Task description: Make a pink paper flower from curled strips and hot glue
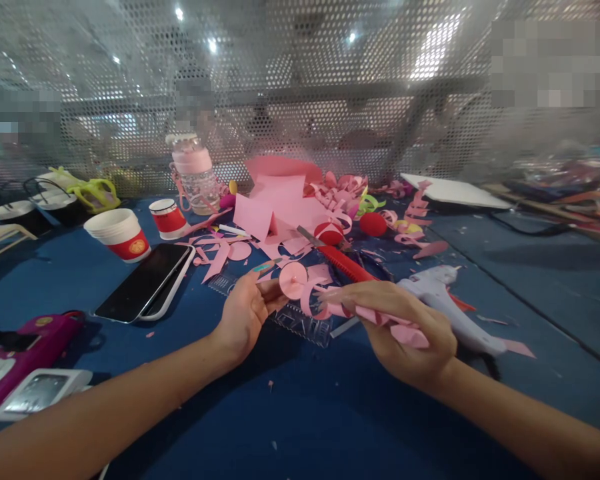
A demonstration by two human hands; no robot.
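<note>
**Pink paper spiral held over a cluttered craft table**

A blue table (305, 427) spreads before a perforated metal screen (300, 87), strewn with pink paper sheets (275, 207) and curled offcuts at 12 o'clock. At 9 o'clock lie a dark phone (143, 283) and two red-and-white paper cups (120, 233); a pink water bottle (195, 173) stands at 11 o'clock. A white glue gun (450, 300) rests at 3 o'clock, just beside the right hand (405, 327), with a red-handled cutter (343, 263) behind. At centre, both hands are closed on one pink paper spiral (320, 297): the left hand (245, 313) pinches its round end, the right grips the trailing strip, above a clear ruler (300, 323).
</note>
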